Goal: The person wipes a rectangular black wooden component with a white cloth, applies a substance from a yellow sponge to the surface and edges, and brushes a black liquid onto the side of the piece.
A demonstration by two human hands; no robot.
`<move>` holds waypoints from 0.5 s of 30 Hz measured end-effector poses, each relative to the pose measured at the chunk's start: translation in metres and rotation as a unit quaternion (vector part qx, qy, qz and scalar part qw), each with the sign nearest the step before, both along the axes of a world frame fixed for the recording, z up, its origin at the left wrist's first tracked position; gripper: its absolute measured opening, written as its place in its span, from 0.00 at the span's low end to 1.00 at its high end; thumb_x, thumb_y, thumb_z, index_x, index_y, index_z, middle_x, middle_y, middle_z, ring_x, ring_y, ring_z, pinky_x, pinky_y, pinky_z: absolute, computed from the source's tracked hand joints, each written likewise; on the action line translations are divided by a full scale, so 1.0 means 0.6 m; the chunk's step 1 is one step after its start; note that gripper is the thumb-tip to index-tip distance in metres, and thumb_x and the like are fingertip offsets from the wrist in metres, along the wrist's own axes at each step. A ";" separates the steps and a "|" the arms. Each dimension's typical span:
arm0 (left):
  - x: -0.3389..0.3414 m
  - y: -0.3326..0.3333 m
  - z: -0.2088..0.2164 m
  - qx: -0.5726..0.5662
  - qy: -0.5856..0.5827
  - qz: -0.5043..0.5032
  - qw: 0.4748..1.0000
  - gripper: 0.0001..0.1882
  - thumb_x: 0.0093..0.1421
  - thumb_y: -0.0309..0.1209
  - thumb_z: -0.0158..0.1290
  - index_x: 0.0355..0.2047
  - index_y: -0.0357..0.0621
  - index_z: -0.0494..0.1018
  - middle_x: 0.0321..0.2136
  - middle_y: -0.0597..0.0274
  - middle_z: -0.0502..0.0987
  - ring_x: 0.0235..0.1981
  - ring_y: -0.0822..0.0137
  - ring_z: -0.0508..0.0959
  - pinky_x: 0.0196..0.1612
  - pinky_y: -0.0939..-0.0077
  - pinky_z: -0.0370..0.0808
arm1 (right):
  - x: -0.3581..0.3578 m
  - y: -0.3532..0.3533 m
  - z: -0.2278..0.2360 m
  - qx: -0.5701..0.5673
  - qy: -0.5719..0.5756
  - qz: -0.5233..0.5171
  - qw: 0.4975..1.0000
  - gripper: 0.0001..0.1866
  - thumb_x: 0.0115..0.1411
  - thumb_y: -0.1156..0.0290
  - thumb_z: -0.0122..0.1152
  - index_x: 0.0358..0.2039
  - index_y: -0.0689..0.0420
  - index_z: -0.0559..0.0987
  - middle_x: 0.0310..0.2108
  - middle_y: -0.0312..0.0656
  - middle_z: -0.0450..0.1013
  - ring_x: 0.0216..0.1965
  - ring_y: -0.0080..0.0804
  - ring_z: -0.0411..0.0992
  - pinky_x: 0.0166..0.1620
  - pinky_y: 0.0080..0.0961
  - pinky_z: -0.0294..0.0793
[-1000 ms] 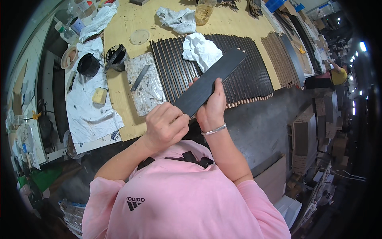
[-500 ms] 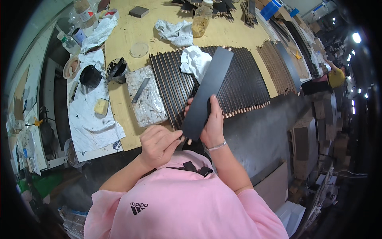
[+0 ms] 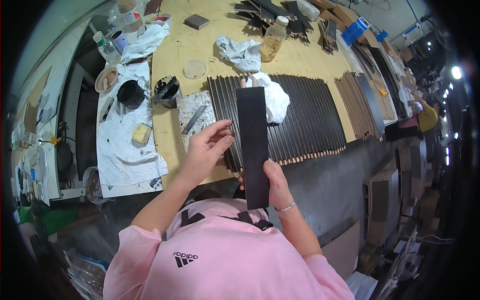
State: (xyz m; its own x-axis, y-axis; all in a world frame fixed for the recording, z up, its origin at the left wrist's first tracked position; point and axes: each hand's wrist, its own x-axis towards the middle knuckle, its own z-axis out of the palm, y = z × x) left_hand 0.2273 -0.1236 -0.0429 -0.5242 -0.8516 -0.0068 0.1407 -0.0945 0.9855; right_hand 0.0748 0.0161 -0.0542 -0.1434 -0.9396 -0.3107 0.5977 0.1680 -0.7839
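A long, flat black board (image 3: pixel 253 145) stands nearly upright in the view, with pale dowel pegs showing at its far end. My right hand (image 3: pixel 274 182) grips it near its lower end, thumb on the right edge and fingertips at the left edge. To its left, my left hand (image 3: pixel 210 148) is off the board, thumb and fingers apart, with nothing in it. Behind the held board, a row of black boards (image 3: pixel 305 115) with pegged ends lies side by side on the yellow table. A crumpled white cloth (image 3: pixel 272 97) rests on that row, partly hidden by the held board.
Left of the row is a stained wrapped block (image 3: pixel 195 107) with a dark strip on it. Black-smeared cups (image 3: pixel 131 94), a yellow sponge (image 3: pixel 141 133) and white paper sit farther left. A jar (image 3: pixel 274 40) and loose black pieces (image 3: pixel 270 12) stand beyond. A co-worker (image 3: pixel 427 115) is far right.
The board has swung from slanting right to nearly upright and come lower. My left hand has let go of its near end and moved up beside it. The view has shifted slightly.
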 end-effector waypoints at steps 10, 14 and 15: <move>0.087 -0.115 -0.038 -0.074 -0.064 0.157 0.983 0.08 0.61 0.22 0.55 0.41 0.34 0.77 0.34 0.63 0.80 0.34 0.76 0.77 0.40 0.82 0.75 | -0.025 0.032 0.024 -0.047 0.042 0.035 0.997 0.24 0.65 0.58 0.55 0.48 0.69 0.72 0.39 0.53 0.77 0.38 0.41 0.78 0.44 0.33 0.79; 0.150 -0.209 -0.058 -0.216 -0.190 0.257 0.923 0.07 0.58 0.23 0.57 0.38 0.38 0.79 0.31 0.63 0.80 0.31 0.72 0.78 0.38 0.79 0.74 | -0.034 0.037 0.040 0.005 0.074 0.009 0.997 0.22 0.62 0.63 0.60 0.48 0.69 0.72 0.39 0.53 0.77 0.38 0.40 0.79 0.43 0.32 0.80; 0.157 -0.228 -0.057 -0.287 -0.274 0.246 0.885 0.07 0.57 0.25 0.57 0.37 0.41 0.80 0.30 0.62 0.79 0.32 0.67 0.78 0.38 0.75 0.74 | -0.034 0.036 0.039 0.004 0.073 0.013 0.997 0.22 0.62 0.63 0.60 0.48 0.69 0.72 0.39 0.53 0.77 0.38 0.40 0.79 0.43 0.32 0.80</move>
